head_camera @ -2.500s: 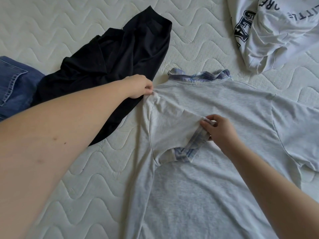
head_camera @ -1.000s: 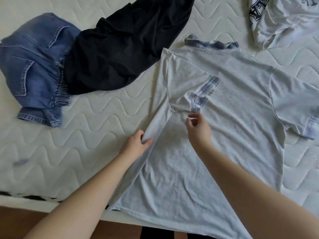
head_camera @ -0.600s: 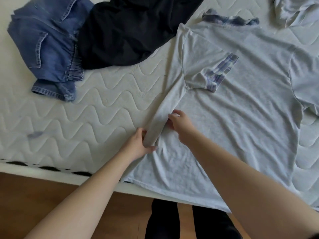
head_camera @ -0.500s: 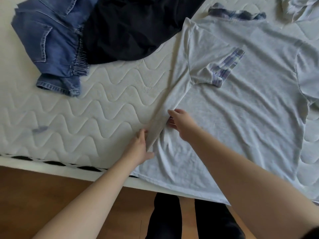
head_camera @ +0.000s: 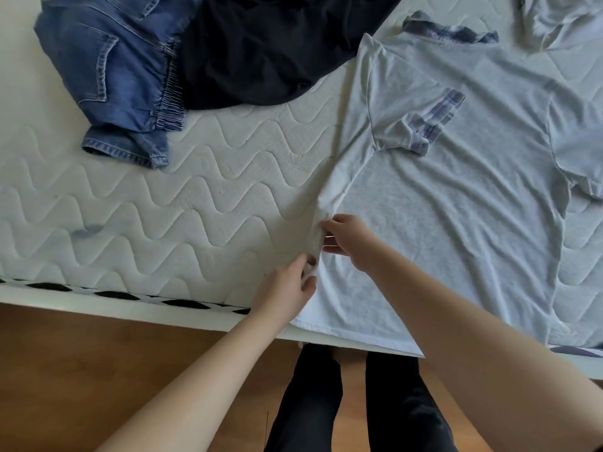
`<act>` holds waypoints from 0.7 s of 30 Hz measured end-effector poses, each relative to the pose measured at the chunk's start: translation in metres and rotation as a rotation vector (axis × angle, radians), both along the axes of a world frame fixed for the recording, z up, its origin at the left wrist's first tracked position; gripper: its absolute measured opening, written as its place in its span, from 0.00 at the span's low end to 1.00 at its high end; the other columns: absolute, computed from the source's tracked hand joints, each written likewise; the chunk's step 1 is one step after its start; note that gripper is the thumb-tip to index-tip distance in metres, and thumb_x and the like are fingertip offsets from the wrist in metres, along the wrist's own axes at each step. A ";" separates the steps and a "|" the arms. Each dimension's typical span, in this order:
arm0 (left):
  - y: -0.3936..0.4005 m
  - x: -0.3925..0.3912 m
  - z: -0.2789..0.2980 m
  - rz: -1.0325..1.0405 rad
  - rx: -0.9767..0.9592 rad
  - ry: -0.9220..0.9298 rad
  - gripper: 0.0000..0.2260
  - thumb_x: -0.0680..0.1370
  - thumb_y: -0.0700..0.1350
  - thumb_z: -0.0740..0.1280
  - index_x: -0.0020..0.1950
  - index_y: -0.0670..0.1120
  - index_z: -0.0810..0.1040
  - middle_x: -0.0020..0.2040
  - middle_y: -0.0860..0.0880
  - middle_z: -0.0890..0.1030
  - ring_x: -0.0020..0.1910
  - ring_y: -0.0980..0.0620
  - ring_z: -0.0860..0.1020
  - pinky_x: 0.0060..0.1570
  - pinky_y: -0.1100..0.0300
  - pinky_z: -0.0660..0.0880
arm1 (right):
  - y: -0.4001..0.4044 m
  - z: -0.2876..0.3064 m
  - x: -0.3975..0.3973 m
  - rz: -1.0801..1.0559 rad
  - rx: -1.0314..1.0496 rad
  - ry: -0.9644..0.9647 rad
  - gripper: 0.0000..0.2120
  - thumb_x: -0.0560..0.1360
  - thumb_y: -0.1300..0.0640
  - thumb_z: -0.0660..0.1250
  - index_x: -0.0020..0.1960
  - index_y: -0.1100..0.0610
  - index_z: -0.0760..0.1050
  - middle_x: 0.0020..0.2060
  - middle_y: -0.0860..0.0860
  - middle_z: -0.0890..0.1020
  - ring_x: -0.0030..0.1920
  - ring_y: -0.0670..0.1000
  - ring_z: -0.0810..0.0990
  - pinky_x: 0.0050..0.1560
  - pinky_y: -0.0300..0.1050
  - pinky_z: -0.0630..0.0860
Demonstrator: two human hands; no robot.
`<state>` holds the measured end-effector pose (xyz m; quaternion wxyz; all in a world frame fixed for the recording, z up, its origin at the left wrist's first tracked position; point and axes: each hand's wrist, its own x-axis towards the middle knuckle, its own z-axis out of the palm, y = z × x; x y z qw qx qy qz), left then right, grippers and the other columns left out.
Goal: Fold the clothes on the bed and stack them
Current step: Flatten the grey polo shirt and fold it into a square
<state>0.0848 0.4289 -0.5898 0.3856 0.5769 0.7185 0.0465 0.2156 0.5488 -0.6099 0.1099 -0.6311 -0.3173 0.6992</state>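
Grey shirt (head_camera: 456, 197) (no legible print) | left hand (head_camera: 287, 290), right hand (head_camera: 350, 239) pinch edge

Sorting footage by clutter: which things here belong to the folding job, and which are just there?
Job: grey shirt, gripped by both hands (left, right); denim shorts; black garment; white printed top.
Just there: mattress; wooden floor.

**Both hands pinched close together, arms reaching forward**

Both bare forearms reach forward from the lower edge of the view and converge near the middle. The left hand (head_camera: 284, 290) lies lower and nearer the body, its thumb and fingers curled and pinching grey fabric. The right hand (head_camera: 347, 238) sits just above and beside it, back of the hand up, fingers bent inward and gripping the same fold. The two hands nearly touch. Below them, two legs in dark trousers (head_camera: 310, 402) stand upright.
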 end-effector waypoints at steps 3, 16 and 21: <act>-0.005 0.024 0.005 -0.080 -0.046 -0.059 0.19 0.76 0.44 0.64 0.66 0.56 0.68 0.44 0.51 0.79 0.37 0.49 0.77 0.39 0.56 0.76 | -0.010 0.008 0.024 -0.121 0.035 -0.008 0.09 0.79 0.61 0.61 0.45 0.59 0.78 0.38 0.52 0.84 0.36 0.49 0.84 0.33 0.40 0.79; -0.055 0.076 -0.030 -0.166 0.010 -0.122 0.19 0.80 0.43 0.60 0.71 0.46 0.69 0.64 0.48 0.71 0.58 0.45 0.75 0.55 0.50 0.74 | -0.079 -0.035 0.103 -0.078 -0.016 -0.096 0.09 0.80 0.53 0.65 0.49 0.58 0.79 0.42 0.56 0.82 0.39 0.52 0.81 0.45 0.47 0.81; -0.087 0.049 -0.043 -0.112 0.103 0.119 0.28 0.72 0.37 0.67 0.72 0.48 0.69 0.65 0.46 0.69 0.63 0.44 0.70 0.62 0.52 0.68 | -0.112 -0.038 0.096 0.199 0.022 -0.189 0.11 0.77 0.52 0.69 0.55 0.59 0.79 0.45 0.54 0.83 0.45 0.53 0.82 0.51 0.50 0.81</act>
